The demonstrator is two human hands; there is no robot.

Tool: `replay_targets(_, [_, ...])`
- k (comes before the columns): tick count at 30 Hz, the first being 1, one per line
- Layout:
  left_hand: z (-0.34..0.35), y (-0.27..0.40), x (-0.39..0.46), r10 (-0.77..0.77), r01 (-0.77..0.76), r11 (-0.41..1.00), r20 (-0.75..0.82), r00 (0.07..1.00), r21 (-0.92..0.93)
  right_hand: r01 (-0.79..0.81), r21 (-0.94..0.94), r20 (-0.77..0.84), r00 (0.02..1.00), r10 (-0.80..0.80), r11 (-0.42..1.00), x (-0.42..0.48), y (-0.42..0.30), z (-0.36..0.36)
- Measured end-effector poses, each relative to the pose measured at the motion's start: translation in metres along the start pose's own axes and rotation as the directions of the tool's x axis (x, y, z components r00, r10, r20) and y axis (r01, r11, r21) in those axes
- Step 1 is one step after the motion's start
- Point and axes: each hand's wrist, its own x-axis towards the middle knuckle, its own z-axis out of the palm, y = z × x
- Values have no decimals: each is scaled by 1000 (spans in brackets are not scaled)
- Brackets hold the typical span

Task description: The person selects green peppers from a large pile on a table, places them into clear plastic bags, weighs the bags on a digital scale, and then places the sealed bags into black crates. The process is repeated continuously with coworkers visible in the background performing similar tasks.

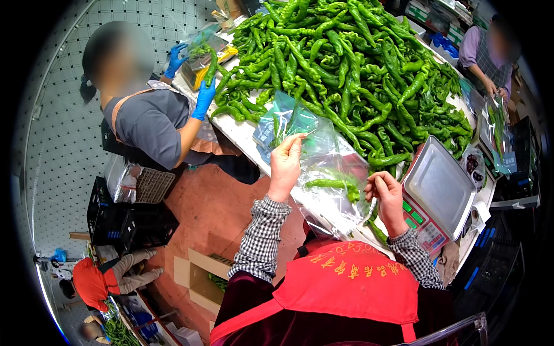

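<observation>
Between my hands hangs a clear plastic bag, partly printed in teal. My left hand pinches its upper edge between thumb and fingers. My right hand has its fingers curled at the bag's right side; whether they grip the film is hard to tell. A green pepper shows at the bag, inside or behind the film. Beyond lies a large heap of long green peppers on a white table. To the right of my right hand stands a digital scale with a bare metal pan.
A co-worker in blue gloves holds a pepper at the left, beside another scale. Another person handles a bag of peppers at the right. Black crates and an open cardboard box stand on the floor.
</observation>
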Motion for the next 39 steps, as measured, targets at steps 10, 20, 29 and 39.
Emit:
replay_targets(10, [25,3,-10,73,-82,994,125,990,73,341,-936,328,935,-138,84,48,130,-1])
replay_targets(20, [58,-34,-39,79,-134,960,223,972,247,-55,-733,282,883,376,678,-51,-27,-71])
replay_targets(29, [96,-65,-74,269,-314,883,173,947,348,-154,-560,-34,986,163,814,-76,-19,-64])
replay_targets(39, [93,-21,-101,335,-428,815,285,898,391,-16,-355,199,976,92,935,72,112,29])
